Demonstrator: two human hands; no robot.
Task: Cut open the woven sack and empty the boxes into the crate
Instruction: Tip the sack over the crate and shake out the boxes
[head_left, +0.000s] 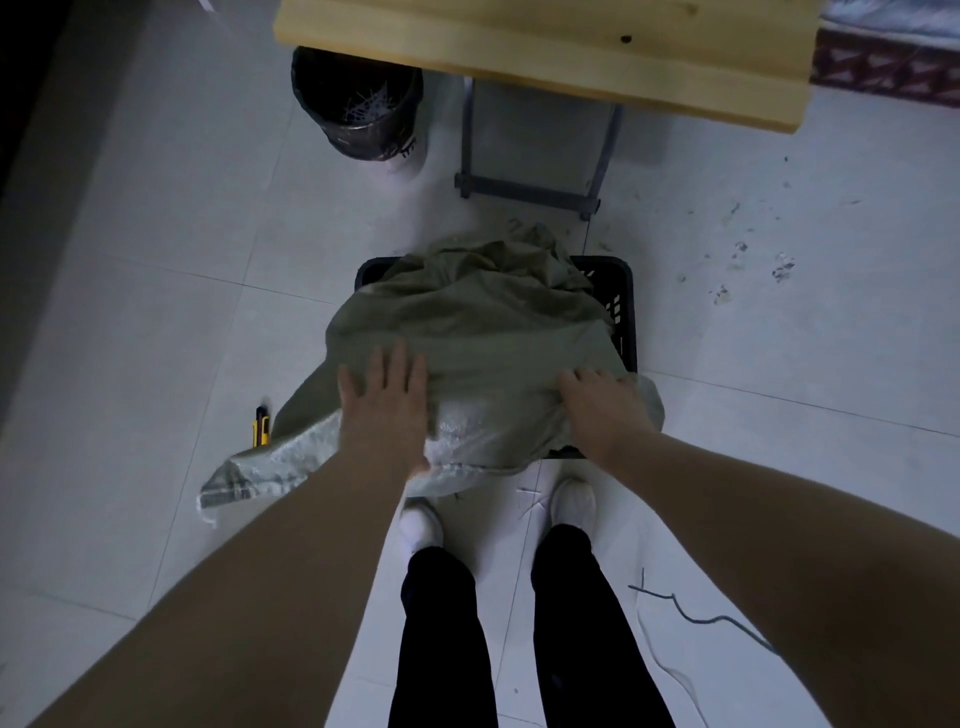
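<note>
A grey-green woven sack (483, 332) lies draped over a black plastic crate (621, 306) on the tiled floor, covering most of it; only the crate's right side and far corners show. My left hand (387, 400) rests flat on the sack's near left part, fingers spread. My right hand (602, 410) presses on the sack's near right edge with fingers curled over the fabric. No boxes are visible; the sack hides the crate's inside. A yellow and black utility knife (261, 427) lies on the floor just left of the sack.
A black-lined waste bin (358, 104) stands at the back left beside a wooden table (545, 47) with a grey metal frame (530, 187). A loose string (696, 616) lies on the floor at the right. My feet (571, 501) stand right behind the crate.
</note>
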